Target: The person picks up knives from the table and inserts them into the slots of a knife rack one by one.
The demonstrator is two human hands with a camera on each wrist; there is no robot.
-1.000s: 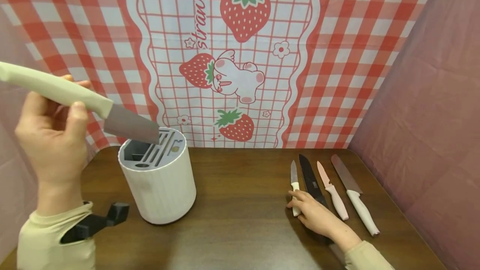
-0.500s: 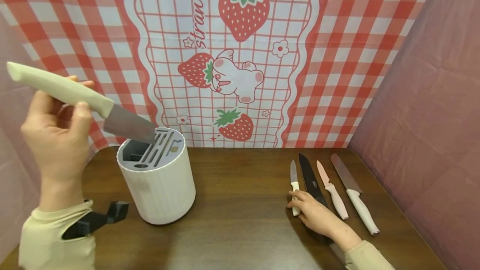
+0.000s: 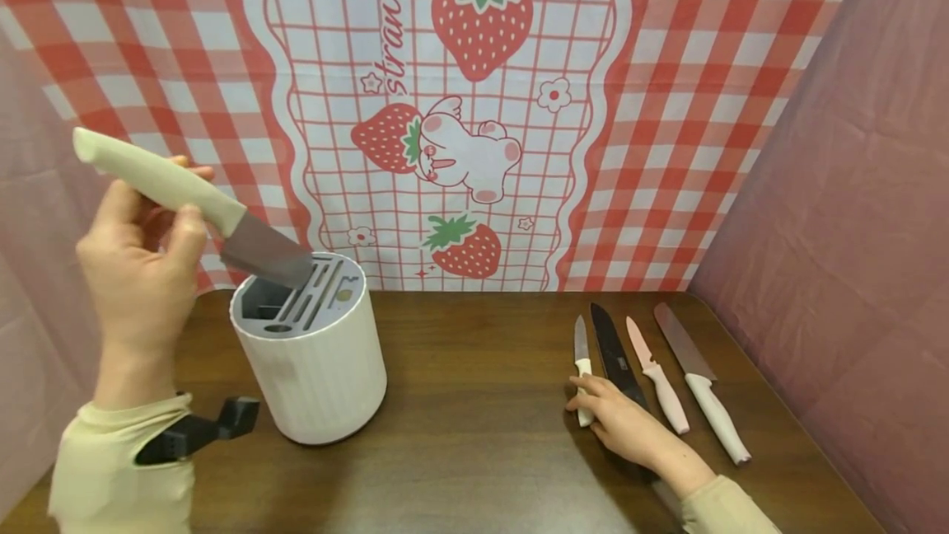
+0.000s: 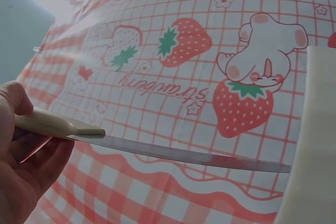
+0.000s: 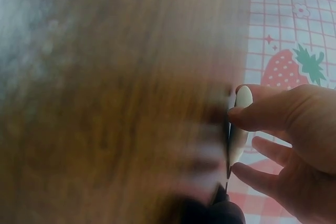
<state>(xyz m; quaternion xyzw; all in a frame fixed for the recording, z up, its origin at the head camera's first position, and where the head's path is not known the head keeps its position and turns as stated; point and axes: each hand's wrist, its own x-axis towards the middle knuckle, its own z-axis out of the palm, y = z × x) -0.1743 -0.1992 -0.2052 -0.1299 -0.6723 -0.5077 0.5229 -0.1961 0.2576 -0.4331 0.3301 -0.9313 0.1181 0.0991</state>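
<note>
My left hand (image 3: 144,270) grips the cream handle of a kitchen knife (image 3: 166,184), whose broad grey blade slants down to the right. The blade's end lies over the slotted grey top of a white round knife block (image 3: 319,386); whether its tip is inside a slot I cannot tell. In the left wrist view the blade (image 4: 173,153) reaches as far as the block's pale wall (image 4: 315,140). On the right, my right hand (image 3: 623,423) holds the white handle of a small paring knife (image 3: 582,338) lying on the table, thumb and fingers about the handle (image 5: 242,100).
Beside the paring knife lie a black knife (image 3: 611,344), a pink knife (image 3: 660,386) and a white-handled cleaver-like knife (image 3: 712,410). All rest on the brown wooden table (image 3: 474,419). A strawberry-print cloth (image 3: 474,147) hangs behind, with pink cloth (image 3: 838,188) at the right.
My left hand has moved to the right with the kitchen knife, bringing the handle nearer the knife block. The right hand and the knives on the table have stayed in place.
</note>
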